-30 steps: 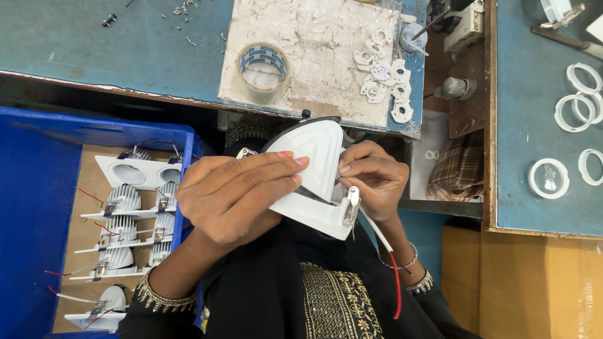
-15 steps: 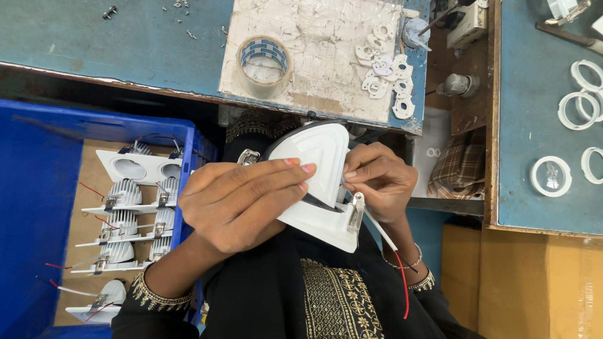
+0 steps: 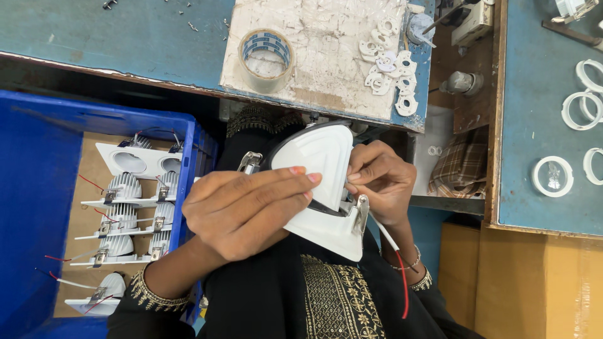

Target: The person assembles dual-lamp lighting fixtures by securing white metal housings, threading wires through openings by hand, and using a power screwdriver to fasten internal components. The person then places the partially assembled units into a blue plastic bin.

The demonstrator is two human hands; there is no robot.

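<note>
I count one roll of tape (image 3: 267, 51) on the pale board (image 3: 326, 69), with about eight small white brackets (image 3: 389, 66) just right of it. Far right of the board I see five white rings (image 3: 553, 176); left, the blue crate (image 3: 38, 188) holds five stacked fixtures (image 3: 125, 188).

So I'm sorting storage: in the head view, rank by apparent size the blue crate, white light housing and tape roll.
1. blue crate
2. white light housing, though nearness to the camera enlarges it
3. tape roll

A blue workbench (image 3: 125, 37) carries a tape roll (image 3: 267, 53).
</note>
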